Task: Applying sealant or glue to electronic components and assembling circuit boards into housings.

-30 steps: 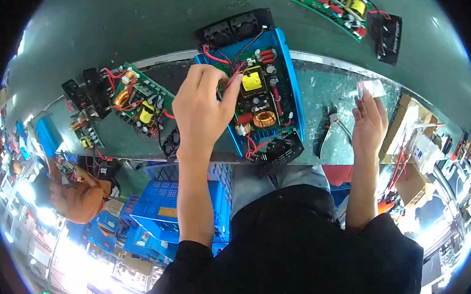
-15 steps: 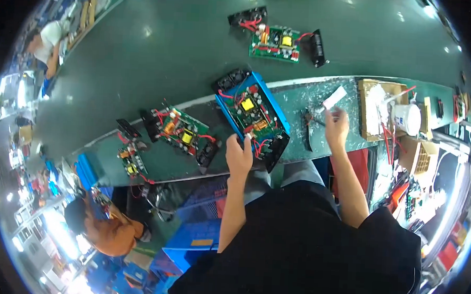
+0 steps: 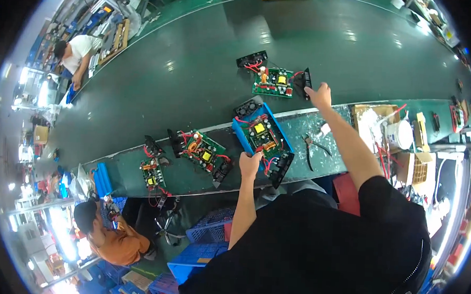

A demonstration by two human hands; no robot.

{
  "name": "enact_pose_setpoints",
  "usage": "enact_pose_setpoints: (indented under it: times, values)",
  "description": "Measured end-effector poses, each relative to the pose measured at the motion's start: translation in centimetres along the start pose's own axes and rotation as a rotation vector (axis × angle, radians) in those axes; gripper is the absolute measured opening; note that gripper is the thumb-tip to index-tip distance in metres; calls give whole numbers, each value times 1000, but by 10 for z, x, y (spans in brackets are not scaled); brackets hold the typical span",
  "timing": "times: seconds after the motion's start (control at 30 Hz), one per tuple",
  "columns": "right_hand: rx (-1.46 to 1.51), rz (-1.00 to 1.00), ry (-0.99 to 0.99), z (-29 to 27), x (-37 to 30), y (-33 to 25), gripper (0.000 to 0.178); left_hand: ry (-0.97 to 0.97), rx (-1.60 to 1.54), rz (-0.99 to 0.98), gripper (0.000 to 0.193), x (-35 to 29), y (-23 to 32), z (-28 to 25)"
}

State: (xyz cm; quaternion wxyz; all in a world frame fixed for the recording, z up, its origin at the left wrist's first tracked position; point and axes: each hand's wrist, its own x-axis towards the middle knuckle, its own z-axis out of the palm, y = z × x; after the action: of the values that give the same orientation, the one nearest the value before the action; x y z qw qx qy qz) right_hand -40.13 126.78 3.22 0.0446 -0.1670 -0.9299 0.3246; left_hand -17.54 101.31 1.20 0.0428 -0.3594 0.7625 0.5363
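A blue metal casing (image 3: 279,127) with a green circuit board (image 3: 260,131) inside lies in front of me. My left hand (image 3: 249,164) is closed at its near left corner; the fingertips are partly hidden among the wires. A black end plate (image 3: 281,169) hangs off its near end by red and blue wires. Farther off, my right hand (image 3: 320,96) reaches out with thumb and fingers apart, its thumb at a black end plate (image 3: 307,84). That plate is wired to another circuit board (image 3: 273,82), which has a black fan plate (image 3: 251,59) on its left.
Pliers (image 3: 310,150) lie on the bench right of the casing. Two more wired boards, one circuit board (image 3: 201,151) and a smaller board (image 3: 151,176), lie leftward. A tray (image 3: 359,116) and white tub (image 3: 400,134) stand right. Other people sit at left.
My right hand has left the white piece near the pliers and moved forward to the far board's end plate. My left hand stays at the casing. The view has shifted.
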Motion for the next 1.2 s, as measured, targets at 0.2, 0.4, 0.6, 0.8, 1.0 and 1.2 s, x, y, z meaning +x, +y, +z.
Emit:
enact_pose_setpoints:
  times: [0.2,0.4,0.6,0.8,1.0,1.2]
  values:
    - [316,261,-599,35,65,14,46,-152,-261,-191,28,-4,21,6]
    - [37,109,-437,50,46,0,64,-211,-345,-365,21,-9,37,-7]
    - [-98,-42,-231,46,20,-26,67,-252,-525,-383,18,-1,33,-20]
    - [429,-213,-367,20,-20,-65,29,-149,-567,-269,14,4,61,-34]
    - [383,-387,-388,24,-50,-141,45,-177,-447,-204,17,22,66,-84]
    - [540,-150,-1013,86,-38,-246,66,-347,-347,-164,26,48,78,-156]
